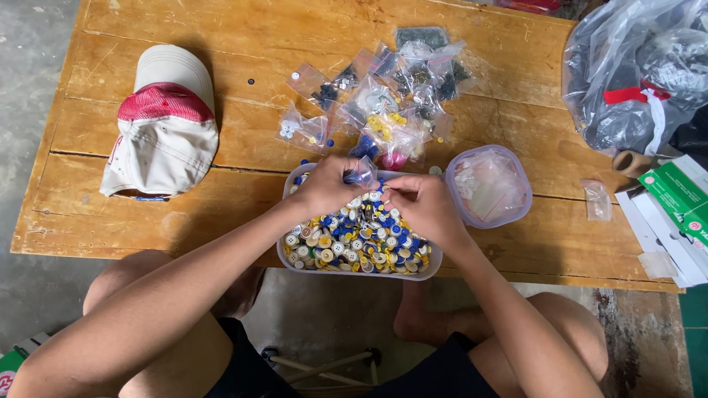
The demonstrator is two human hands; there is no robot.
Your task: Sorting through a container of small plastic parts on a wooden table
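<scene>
Two hands, left hand [328, 184] and right hand [424, 203], pinch one small clear bag [362, 174] between closed grips directly over the button tub [356, 236], so spills drop back in.

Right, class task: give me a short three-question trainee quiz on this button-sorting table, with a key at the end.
1. True or false: both hands, the left hand and the right hand, are over the tub of buttons.
2. Multiple choice: what lies on the wooden table to the left of the tub? A) a cap B) a pair of scissors C) a mug
3. Short answer: what do the hands pinch between them?

Key:
1. True.
2. A, the red and cream cap.
3. A small clear bag, like the pile of small bags behind the tub.
</scene>
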